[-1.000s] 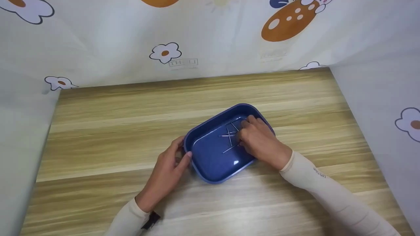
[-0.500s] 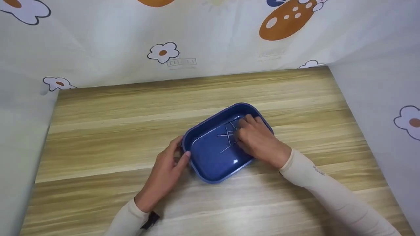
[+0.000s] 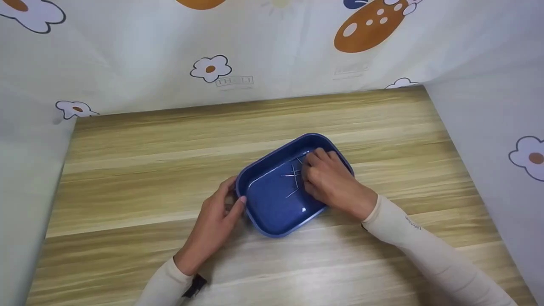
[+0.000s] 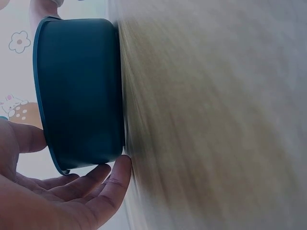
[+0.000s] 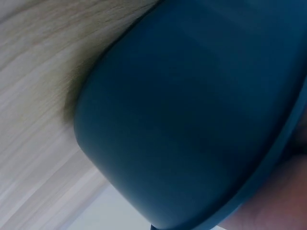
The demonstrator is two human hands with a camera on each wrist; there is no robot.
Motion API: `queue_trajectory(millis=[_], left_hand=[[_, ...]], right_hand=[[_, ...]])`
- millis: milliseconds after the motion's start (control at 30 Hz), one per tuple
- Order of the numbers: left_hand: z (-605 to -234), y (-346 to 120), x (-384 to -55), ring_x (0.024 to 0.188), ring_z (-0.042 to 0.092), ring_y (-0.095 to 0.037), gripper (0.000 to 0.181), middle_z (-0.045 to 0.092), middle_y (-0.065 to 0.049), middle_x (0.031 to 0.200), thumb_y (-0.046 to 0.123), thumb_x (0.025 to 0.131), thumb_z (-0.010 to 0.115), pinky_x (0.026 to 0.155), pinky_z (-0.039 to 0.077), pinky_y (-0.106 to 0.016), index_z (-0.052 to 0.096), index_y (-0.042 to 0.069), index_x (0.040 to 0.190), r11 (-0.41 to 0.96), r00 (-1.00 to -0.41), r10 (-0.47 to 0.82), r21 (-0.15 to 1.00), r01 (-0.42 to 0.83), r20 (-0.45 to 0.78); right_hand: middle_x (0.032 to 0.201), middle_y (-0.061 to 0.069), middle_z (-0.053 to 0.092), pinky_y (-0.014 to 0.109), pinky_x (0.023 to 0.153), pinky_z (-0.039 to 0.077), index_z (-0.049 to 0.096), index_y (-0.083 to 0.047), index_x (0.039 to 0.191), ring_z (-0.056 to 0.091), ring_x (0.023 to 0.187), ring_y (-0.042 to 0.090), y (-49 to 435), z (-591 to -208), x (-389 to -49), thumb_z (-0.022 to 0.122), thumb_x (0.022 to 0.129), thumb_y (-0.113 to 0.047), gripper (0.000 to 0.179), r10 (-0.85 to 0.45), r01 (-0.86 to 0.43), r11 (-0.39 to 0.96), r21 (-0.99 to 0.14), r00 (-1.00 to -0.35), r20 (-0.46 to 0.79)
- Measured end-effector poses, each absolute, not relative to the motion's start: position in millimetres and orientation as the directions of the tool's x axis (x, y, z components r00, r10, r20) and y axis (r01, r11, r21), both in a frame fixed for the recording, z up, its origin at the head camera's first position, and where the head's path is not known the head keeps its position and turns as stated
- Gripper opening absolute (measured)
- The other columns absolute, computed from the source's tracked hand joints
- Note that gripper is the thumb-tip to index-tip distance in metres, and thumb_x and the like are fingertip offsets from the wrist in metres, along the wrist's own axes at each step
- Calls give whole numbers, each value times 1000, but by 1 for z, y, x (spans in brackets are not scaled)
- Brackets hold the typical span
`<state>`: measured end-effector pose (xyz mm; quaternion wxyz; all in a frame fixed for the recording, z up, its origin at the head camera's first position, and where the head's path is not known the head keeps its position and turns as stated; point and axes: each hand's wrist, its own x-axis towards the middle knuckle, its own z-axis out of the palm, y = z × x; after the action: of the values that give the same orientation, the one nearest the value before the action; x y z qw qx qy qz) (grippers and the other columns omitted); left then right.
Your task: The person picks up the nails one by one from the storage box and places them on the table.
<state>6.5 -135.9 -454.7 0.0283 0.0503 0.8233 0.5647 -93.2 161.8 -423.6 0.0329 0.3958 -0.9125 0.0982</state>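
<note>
Wood-grain tabletop point(image 3: 161, 148): beneath blue tray point(image 3: 272, 214).
Blue tray: long axis slants rightward and away.
Left hand point(image 3: 214, 223): grips left end.
Right hand point(image 3: 333, 182): fingers curled inside; tips hidden, pinch cannot be told.
Metal pins point(image 3: 293, 174): some crossed, on tray floor, just left of nearer right hand.

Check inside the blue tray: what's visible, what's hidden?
Several thin metal pieces, some crossing, lie on the floor of the blue tray. The right hand reaches in, covering part of the floor; whatever is under its curled fingers can't be seen.
</note>
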Motion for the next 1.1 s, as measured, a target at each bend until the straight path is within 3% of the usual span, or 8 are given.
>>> queue_trajectory(millis=[200,533,1100], left_hand=[[-455,-136,6,124,71,-22,48,69,-11,145,13,111,67,89,64,-36,55,7,157,363,-993,115,930,54,13],[-455,-135,5,128,70,-22,49,68,-13,147,12,111,67,91,64,-35,54,6,158,383,-993,114,921,63,20],[-456,-136,6,124,72,-25,48,69,-15,146,9,110,67,88,65,-36,54,4,157,378,-993,115,923,75,33]], right_hand=[[106,10,70,50,80,47,77,-3,92,58,107,36,161,-419,-92,72,90,-5,5,-704,-724,667,-175,-690,168],[109,10,71,49,83,49,74,-6,83,61,107,34,169,-413,-91,77,86,1,8,-660,-719,648,-251,-695,286],[117,10,71,55,96,50,75,-5,85,61,117,34,180,-400,-81,77,86,1,7,-615,-686,668,-289,-727,306]])
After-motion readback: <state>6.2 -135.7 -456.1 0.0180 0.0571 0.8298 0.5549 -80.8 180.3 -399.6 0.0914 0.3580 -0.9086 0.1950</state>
